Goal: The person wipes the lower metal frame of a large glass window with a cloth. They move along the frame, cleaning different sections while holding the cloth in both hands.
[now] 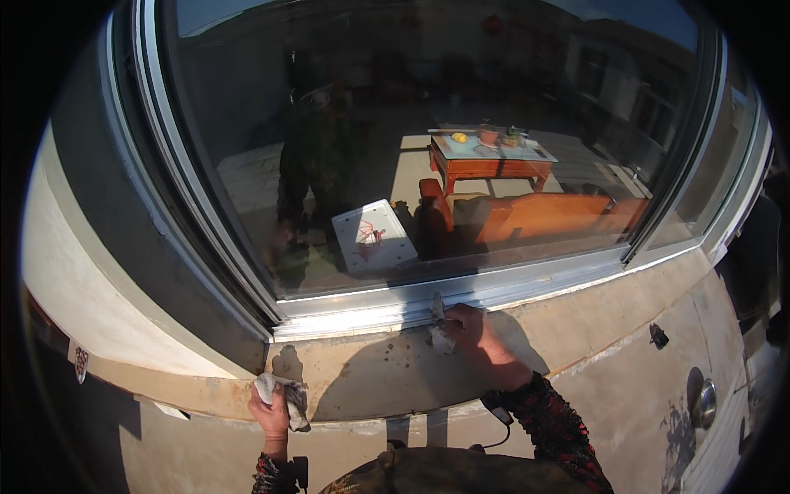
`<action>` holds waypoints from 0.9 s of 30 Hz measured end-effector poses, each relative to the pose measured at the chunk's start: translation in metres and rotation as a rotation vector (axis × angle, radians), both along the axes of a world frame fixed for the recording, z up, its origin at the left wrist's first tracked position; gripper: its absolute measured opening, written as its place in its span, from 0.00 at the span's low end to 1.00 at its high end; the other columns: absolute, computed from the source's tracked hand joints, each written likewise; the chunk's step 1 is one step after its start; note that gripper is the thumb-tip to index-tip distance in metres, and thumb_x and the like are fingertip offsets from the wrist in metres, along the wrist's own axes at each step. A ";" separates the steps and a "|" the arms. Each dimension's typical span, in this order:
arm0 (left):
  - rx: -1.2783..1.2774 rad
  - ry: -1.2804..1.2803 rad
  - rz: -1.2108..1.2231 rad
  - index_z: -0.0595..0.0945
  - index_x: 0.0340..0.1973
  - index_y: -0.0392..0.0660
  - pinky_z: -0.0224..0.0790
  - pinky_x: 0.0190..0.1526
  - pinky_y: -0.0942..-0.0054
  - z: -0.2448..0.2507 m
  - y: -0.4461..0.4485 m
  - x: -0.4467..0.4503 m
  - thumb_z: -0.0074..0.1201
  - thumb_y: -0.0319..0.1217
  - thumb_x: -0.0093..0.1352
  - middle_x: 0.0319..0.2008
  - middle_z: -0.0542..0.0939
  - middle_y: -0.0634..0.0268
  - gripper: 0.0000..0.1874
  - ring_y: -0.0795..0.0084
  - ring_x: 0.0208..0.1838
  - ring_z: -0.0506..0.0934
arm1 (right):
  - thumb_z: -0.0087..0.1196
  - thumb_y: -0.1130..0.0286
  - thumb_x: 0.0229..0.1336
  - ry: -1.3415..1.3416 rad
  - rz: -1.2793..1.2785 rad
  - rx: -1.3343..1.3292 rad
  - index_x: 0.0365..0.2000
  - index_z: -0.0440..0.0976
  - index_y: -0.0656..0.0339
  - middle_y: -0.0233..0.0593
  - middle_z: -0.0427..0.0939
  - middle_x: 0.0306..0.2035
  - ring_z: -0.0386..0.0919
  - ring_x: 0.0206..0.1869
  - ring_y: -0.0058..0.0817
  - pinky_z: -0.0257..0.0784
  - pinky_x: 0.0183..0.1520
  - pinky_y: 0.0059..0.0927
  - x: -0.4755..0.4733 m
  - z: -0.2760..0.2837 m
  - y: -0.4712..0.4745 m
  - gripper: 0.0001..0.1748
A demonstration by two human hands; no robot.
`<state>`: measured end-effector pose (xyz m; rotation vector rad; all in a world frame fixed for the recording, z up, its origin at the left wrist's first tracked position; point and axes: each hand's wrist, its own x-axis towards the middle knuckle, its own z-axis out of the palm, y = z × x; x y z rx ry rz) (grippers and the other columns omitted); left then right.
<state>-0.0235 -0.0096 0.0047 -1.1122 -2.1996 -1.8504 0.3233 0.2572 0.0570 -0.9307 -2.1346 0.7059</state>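
My right hand [472, 330] grips a small greyish cloth [440, 343] at the bottom track of a sliding window. One end of the cloth rests against the aluminium window frame [370, 312], and the rest hangs down over the sill. At the left, my left hand [270, 409] holds a larger, stained white rag [295, 395] at the front edge of the tan window sill [364, 383]. Dark specks of dirt dot the sill between my hands. My body casts a shadow across sill and frame.
Behind the window glass [345, 154], an orange-brown wooden table [494, 163] carries potted plants, near a wooden seat [543, 216] and a white box [373, 238]. A plastered wall reveal [154, 204] borders the left. A round metal bowl [707, 395] stands at lower right.
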 end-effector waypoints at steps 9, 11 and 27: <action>-0.049 -0.017 0.002 0.77 0.35 0.34 0.70 0.32 0.67 0.001 0.000 0.000 0.60 0.31 0.63 0.24 0.79 0.56 0.12 0.67 0.26 0.76 | 0.57 0.69 0.52 -0.510 -0.579 0.127 0.32 0.80 0.59 0.50 0.80 0.34 0.80 0.37 0.49 0.77 0.41 0.43 0.074 -0.008 0.060 0.07; -0.060 -0.017 -0.002 0.77 0.35 0.34 0.71 0.33 0.67 0.002 -0.002 0.000 0.59 0.31 0.63 0.24 0.79 0.56 0.12 0.67 0.26 0.76 | 0.57 0.70 0.52 -0.523 -0.528 0.224 0.31 0.80 0.60 0.49 0.80 0.34 0.80 0.38 0.48 0.77 0.42 0.43 0.056 -0.025 0.058 0.06; -0.069 0.008 0.015 0.78 0.36 0.35 0.72 0.33 0.67 -0.004 -0.003 -0.004 0.58 0.30 0.62 0.24 0.80 0.54 0.12 0.63 0.26 0.79 | 0.53 0.73 0.53 -0.603 -0.491 0.230 0.30 0.79 0.64 0.54 0.78 0.34 0.81 0.35 0.50 0.77 0.39 0.45 0.035 -0.029 0.053 0.06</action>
